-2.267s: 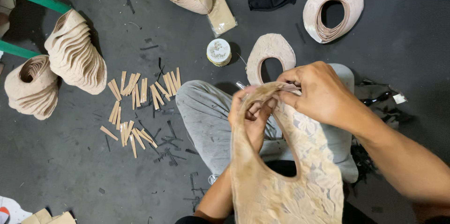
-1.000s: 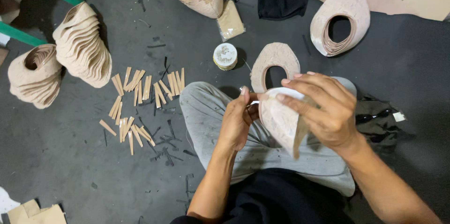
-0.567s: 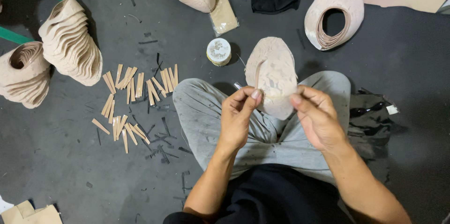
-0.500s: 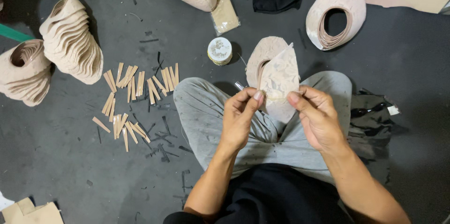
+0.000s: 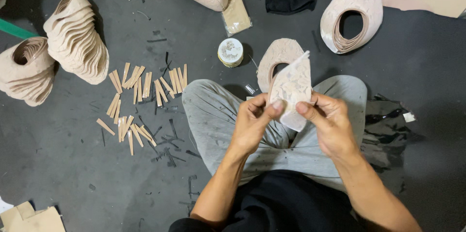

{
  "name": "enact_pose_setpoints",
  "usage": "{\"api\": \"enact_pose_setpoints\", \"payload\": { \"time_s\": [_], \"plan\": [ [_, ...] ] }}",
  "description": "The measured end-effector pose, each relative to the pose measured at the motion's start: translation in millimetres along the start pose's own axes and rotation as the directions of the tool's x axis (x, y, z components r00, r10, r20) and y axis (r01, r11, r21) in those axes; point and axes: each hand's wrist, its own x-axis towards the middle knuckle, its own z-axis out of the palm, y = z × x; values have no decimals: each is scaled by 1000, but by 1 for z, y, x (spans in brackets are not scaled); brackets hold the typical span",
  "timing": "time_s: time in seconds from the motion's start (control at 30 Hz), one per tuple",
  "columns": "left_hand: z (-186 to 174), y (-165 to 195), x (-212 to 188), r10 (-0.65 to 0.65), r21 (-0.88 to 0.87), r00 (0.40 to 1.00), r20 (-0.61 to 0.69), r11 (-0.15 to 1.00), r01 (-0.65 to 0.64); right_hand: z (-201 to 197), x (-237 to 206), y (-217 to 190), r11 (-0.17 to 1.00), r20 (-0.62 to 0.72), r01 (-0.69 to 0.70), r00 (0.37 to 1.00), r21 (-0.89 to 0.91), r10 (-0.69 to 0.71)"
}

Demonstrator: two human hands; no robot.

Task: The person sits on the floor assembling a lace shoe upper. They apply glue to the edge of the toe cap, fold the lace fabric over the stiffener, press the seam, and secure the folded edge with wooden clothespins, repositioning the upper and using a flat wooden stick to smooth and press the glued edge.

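We pinch a folded beige leather piece (image 5: 292,88) between our left hand (image 5: 252,124) and right hand (image 5: 330,122), both closed on its lower edges, above our grey-trousered knees (image 5: 213,110). Behind it lies an oval beige cut-out (image 5: 277,56) beside a small round tin (image 5: 230,52). Tan strips (image 5: 141,96) lie scattered on the dark floor to the left.

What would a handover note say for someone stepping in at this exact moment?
Left hand: fingers pinching the left edge of the beige cut piece.
Right hand: fingers pinching its right edge; the piece is held over the lap, point upward.
Nearby: a second beige piece on the floor behind it, a small round tin, scattered wooden strips on the person's left, stacks of beige pieces further left, one more stack ahead on the right.
Done: one piece in hand.
Left: cannot tell from this view.
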Motion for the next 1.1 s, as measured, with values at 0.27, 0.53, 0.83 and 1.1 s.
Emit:
{"api": "enact_pose_setpoints", "payload": {
  "time_s": [0.27, 0.53, 0.83, 1.1],
  "plan": [
    [2, -1, -4, 115, 28, 993, -4, 993, -115, 1, 0, 3, 997, 17, -66, 998, -36, 67],
    [-6, 8, -2, 69, 44, 997, 19, 997, -70, -1, 0, 0, 999, 29, -35, 999, 18, 35],
    [-5, 5, -1, 174, 98, 985, 10, 980, -174, 1, -2, 2, 991, 23, 68, 998, -111, -66],
    [-10, 15, -2, 94, 53, 993, 73, 994, -98, 3, -2, -5, 981, 72, 146, 988, -130, -138]
  ]
}}
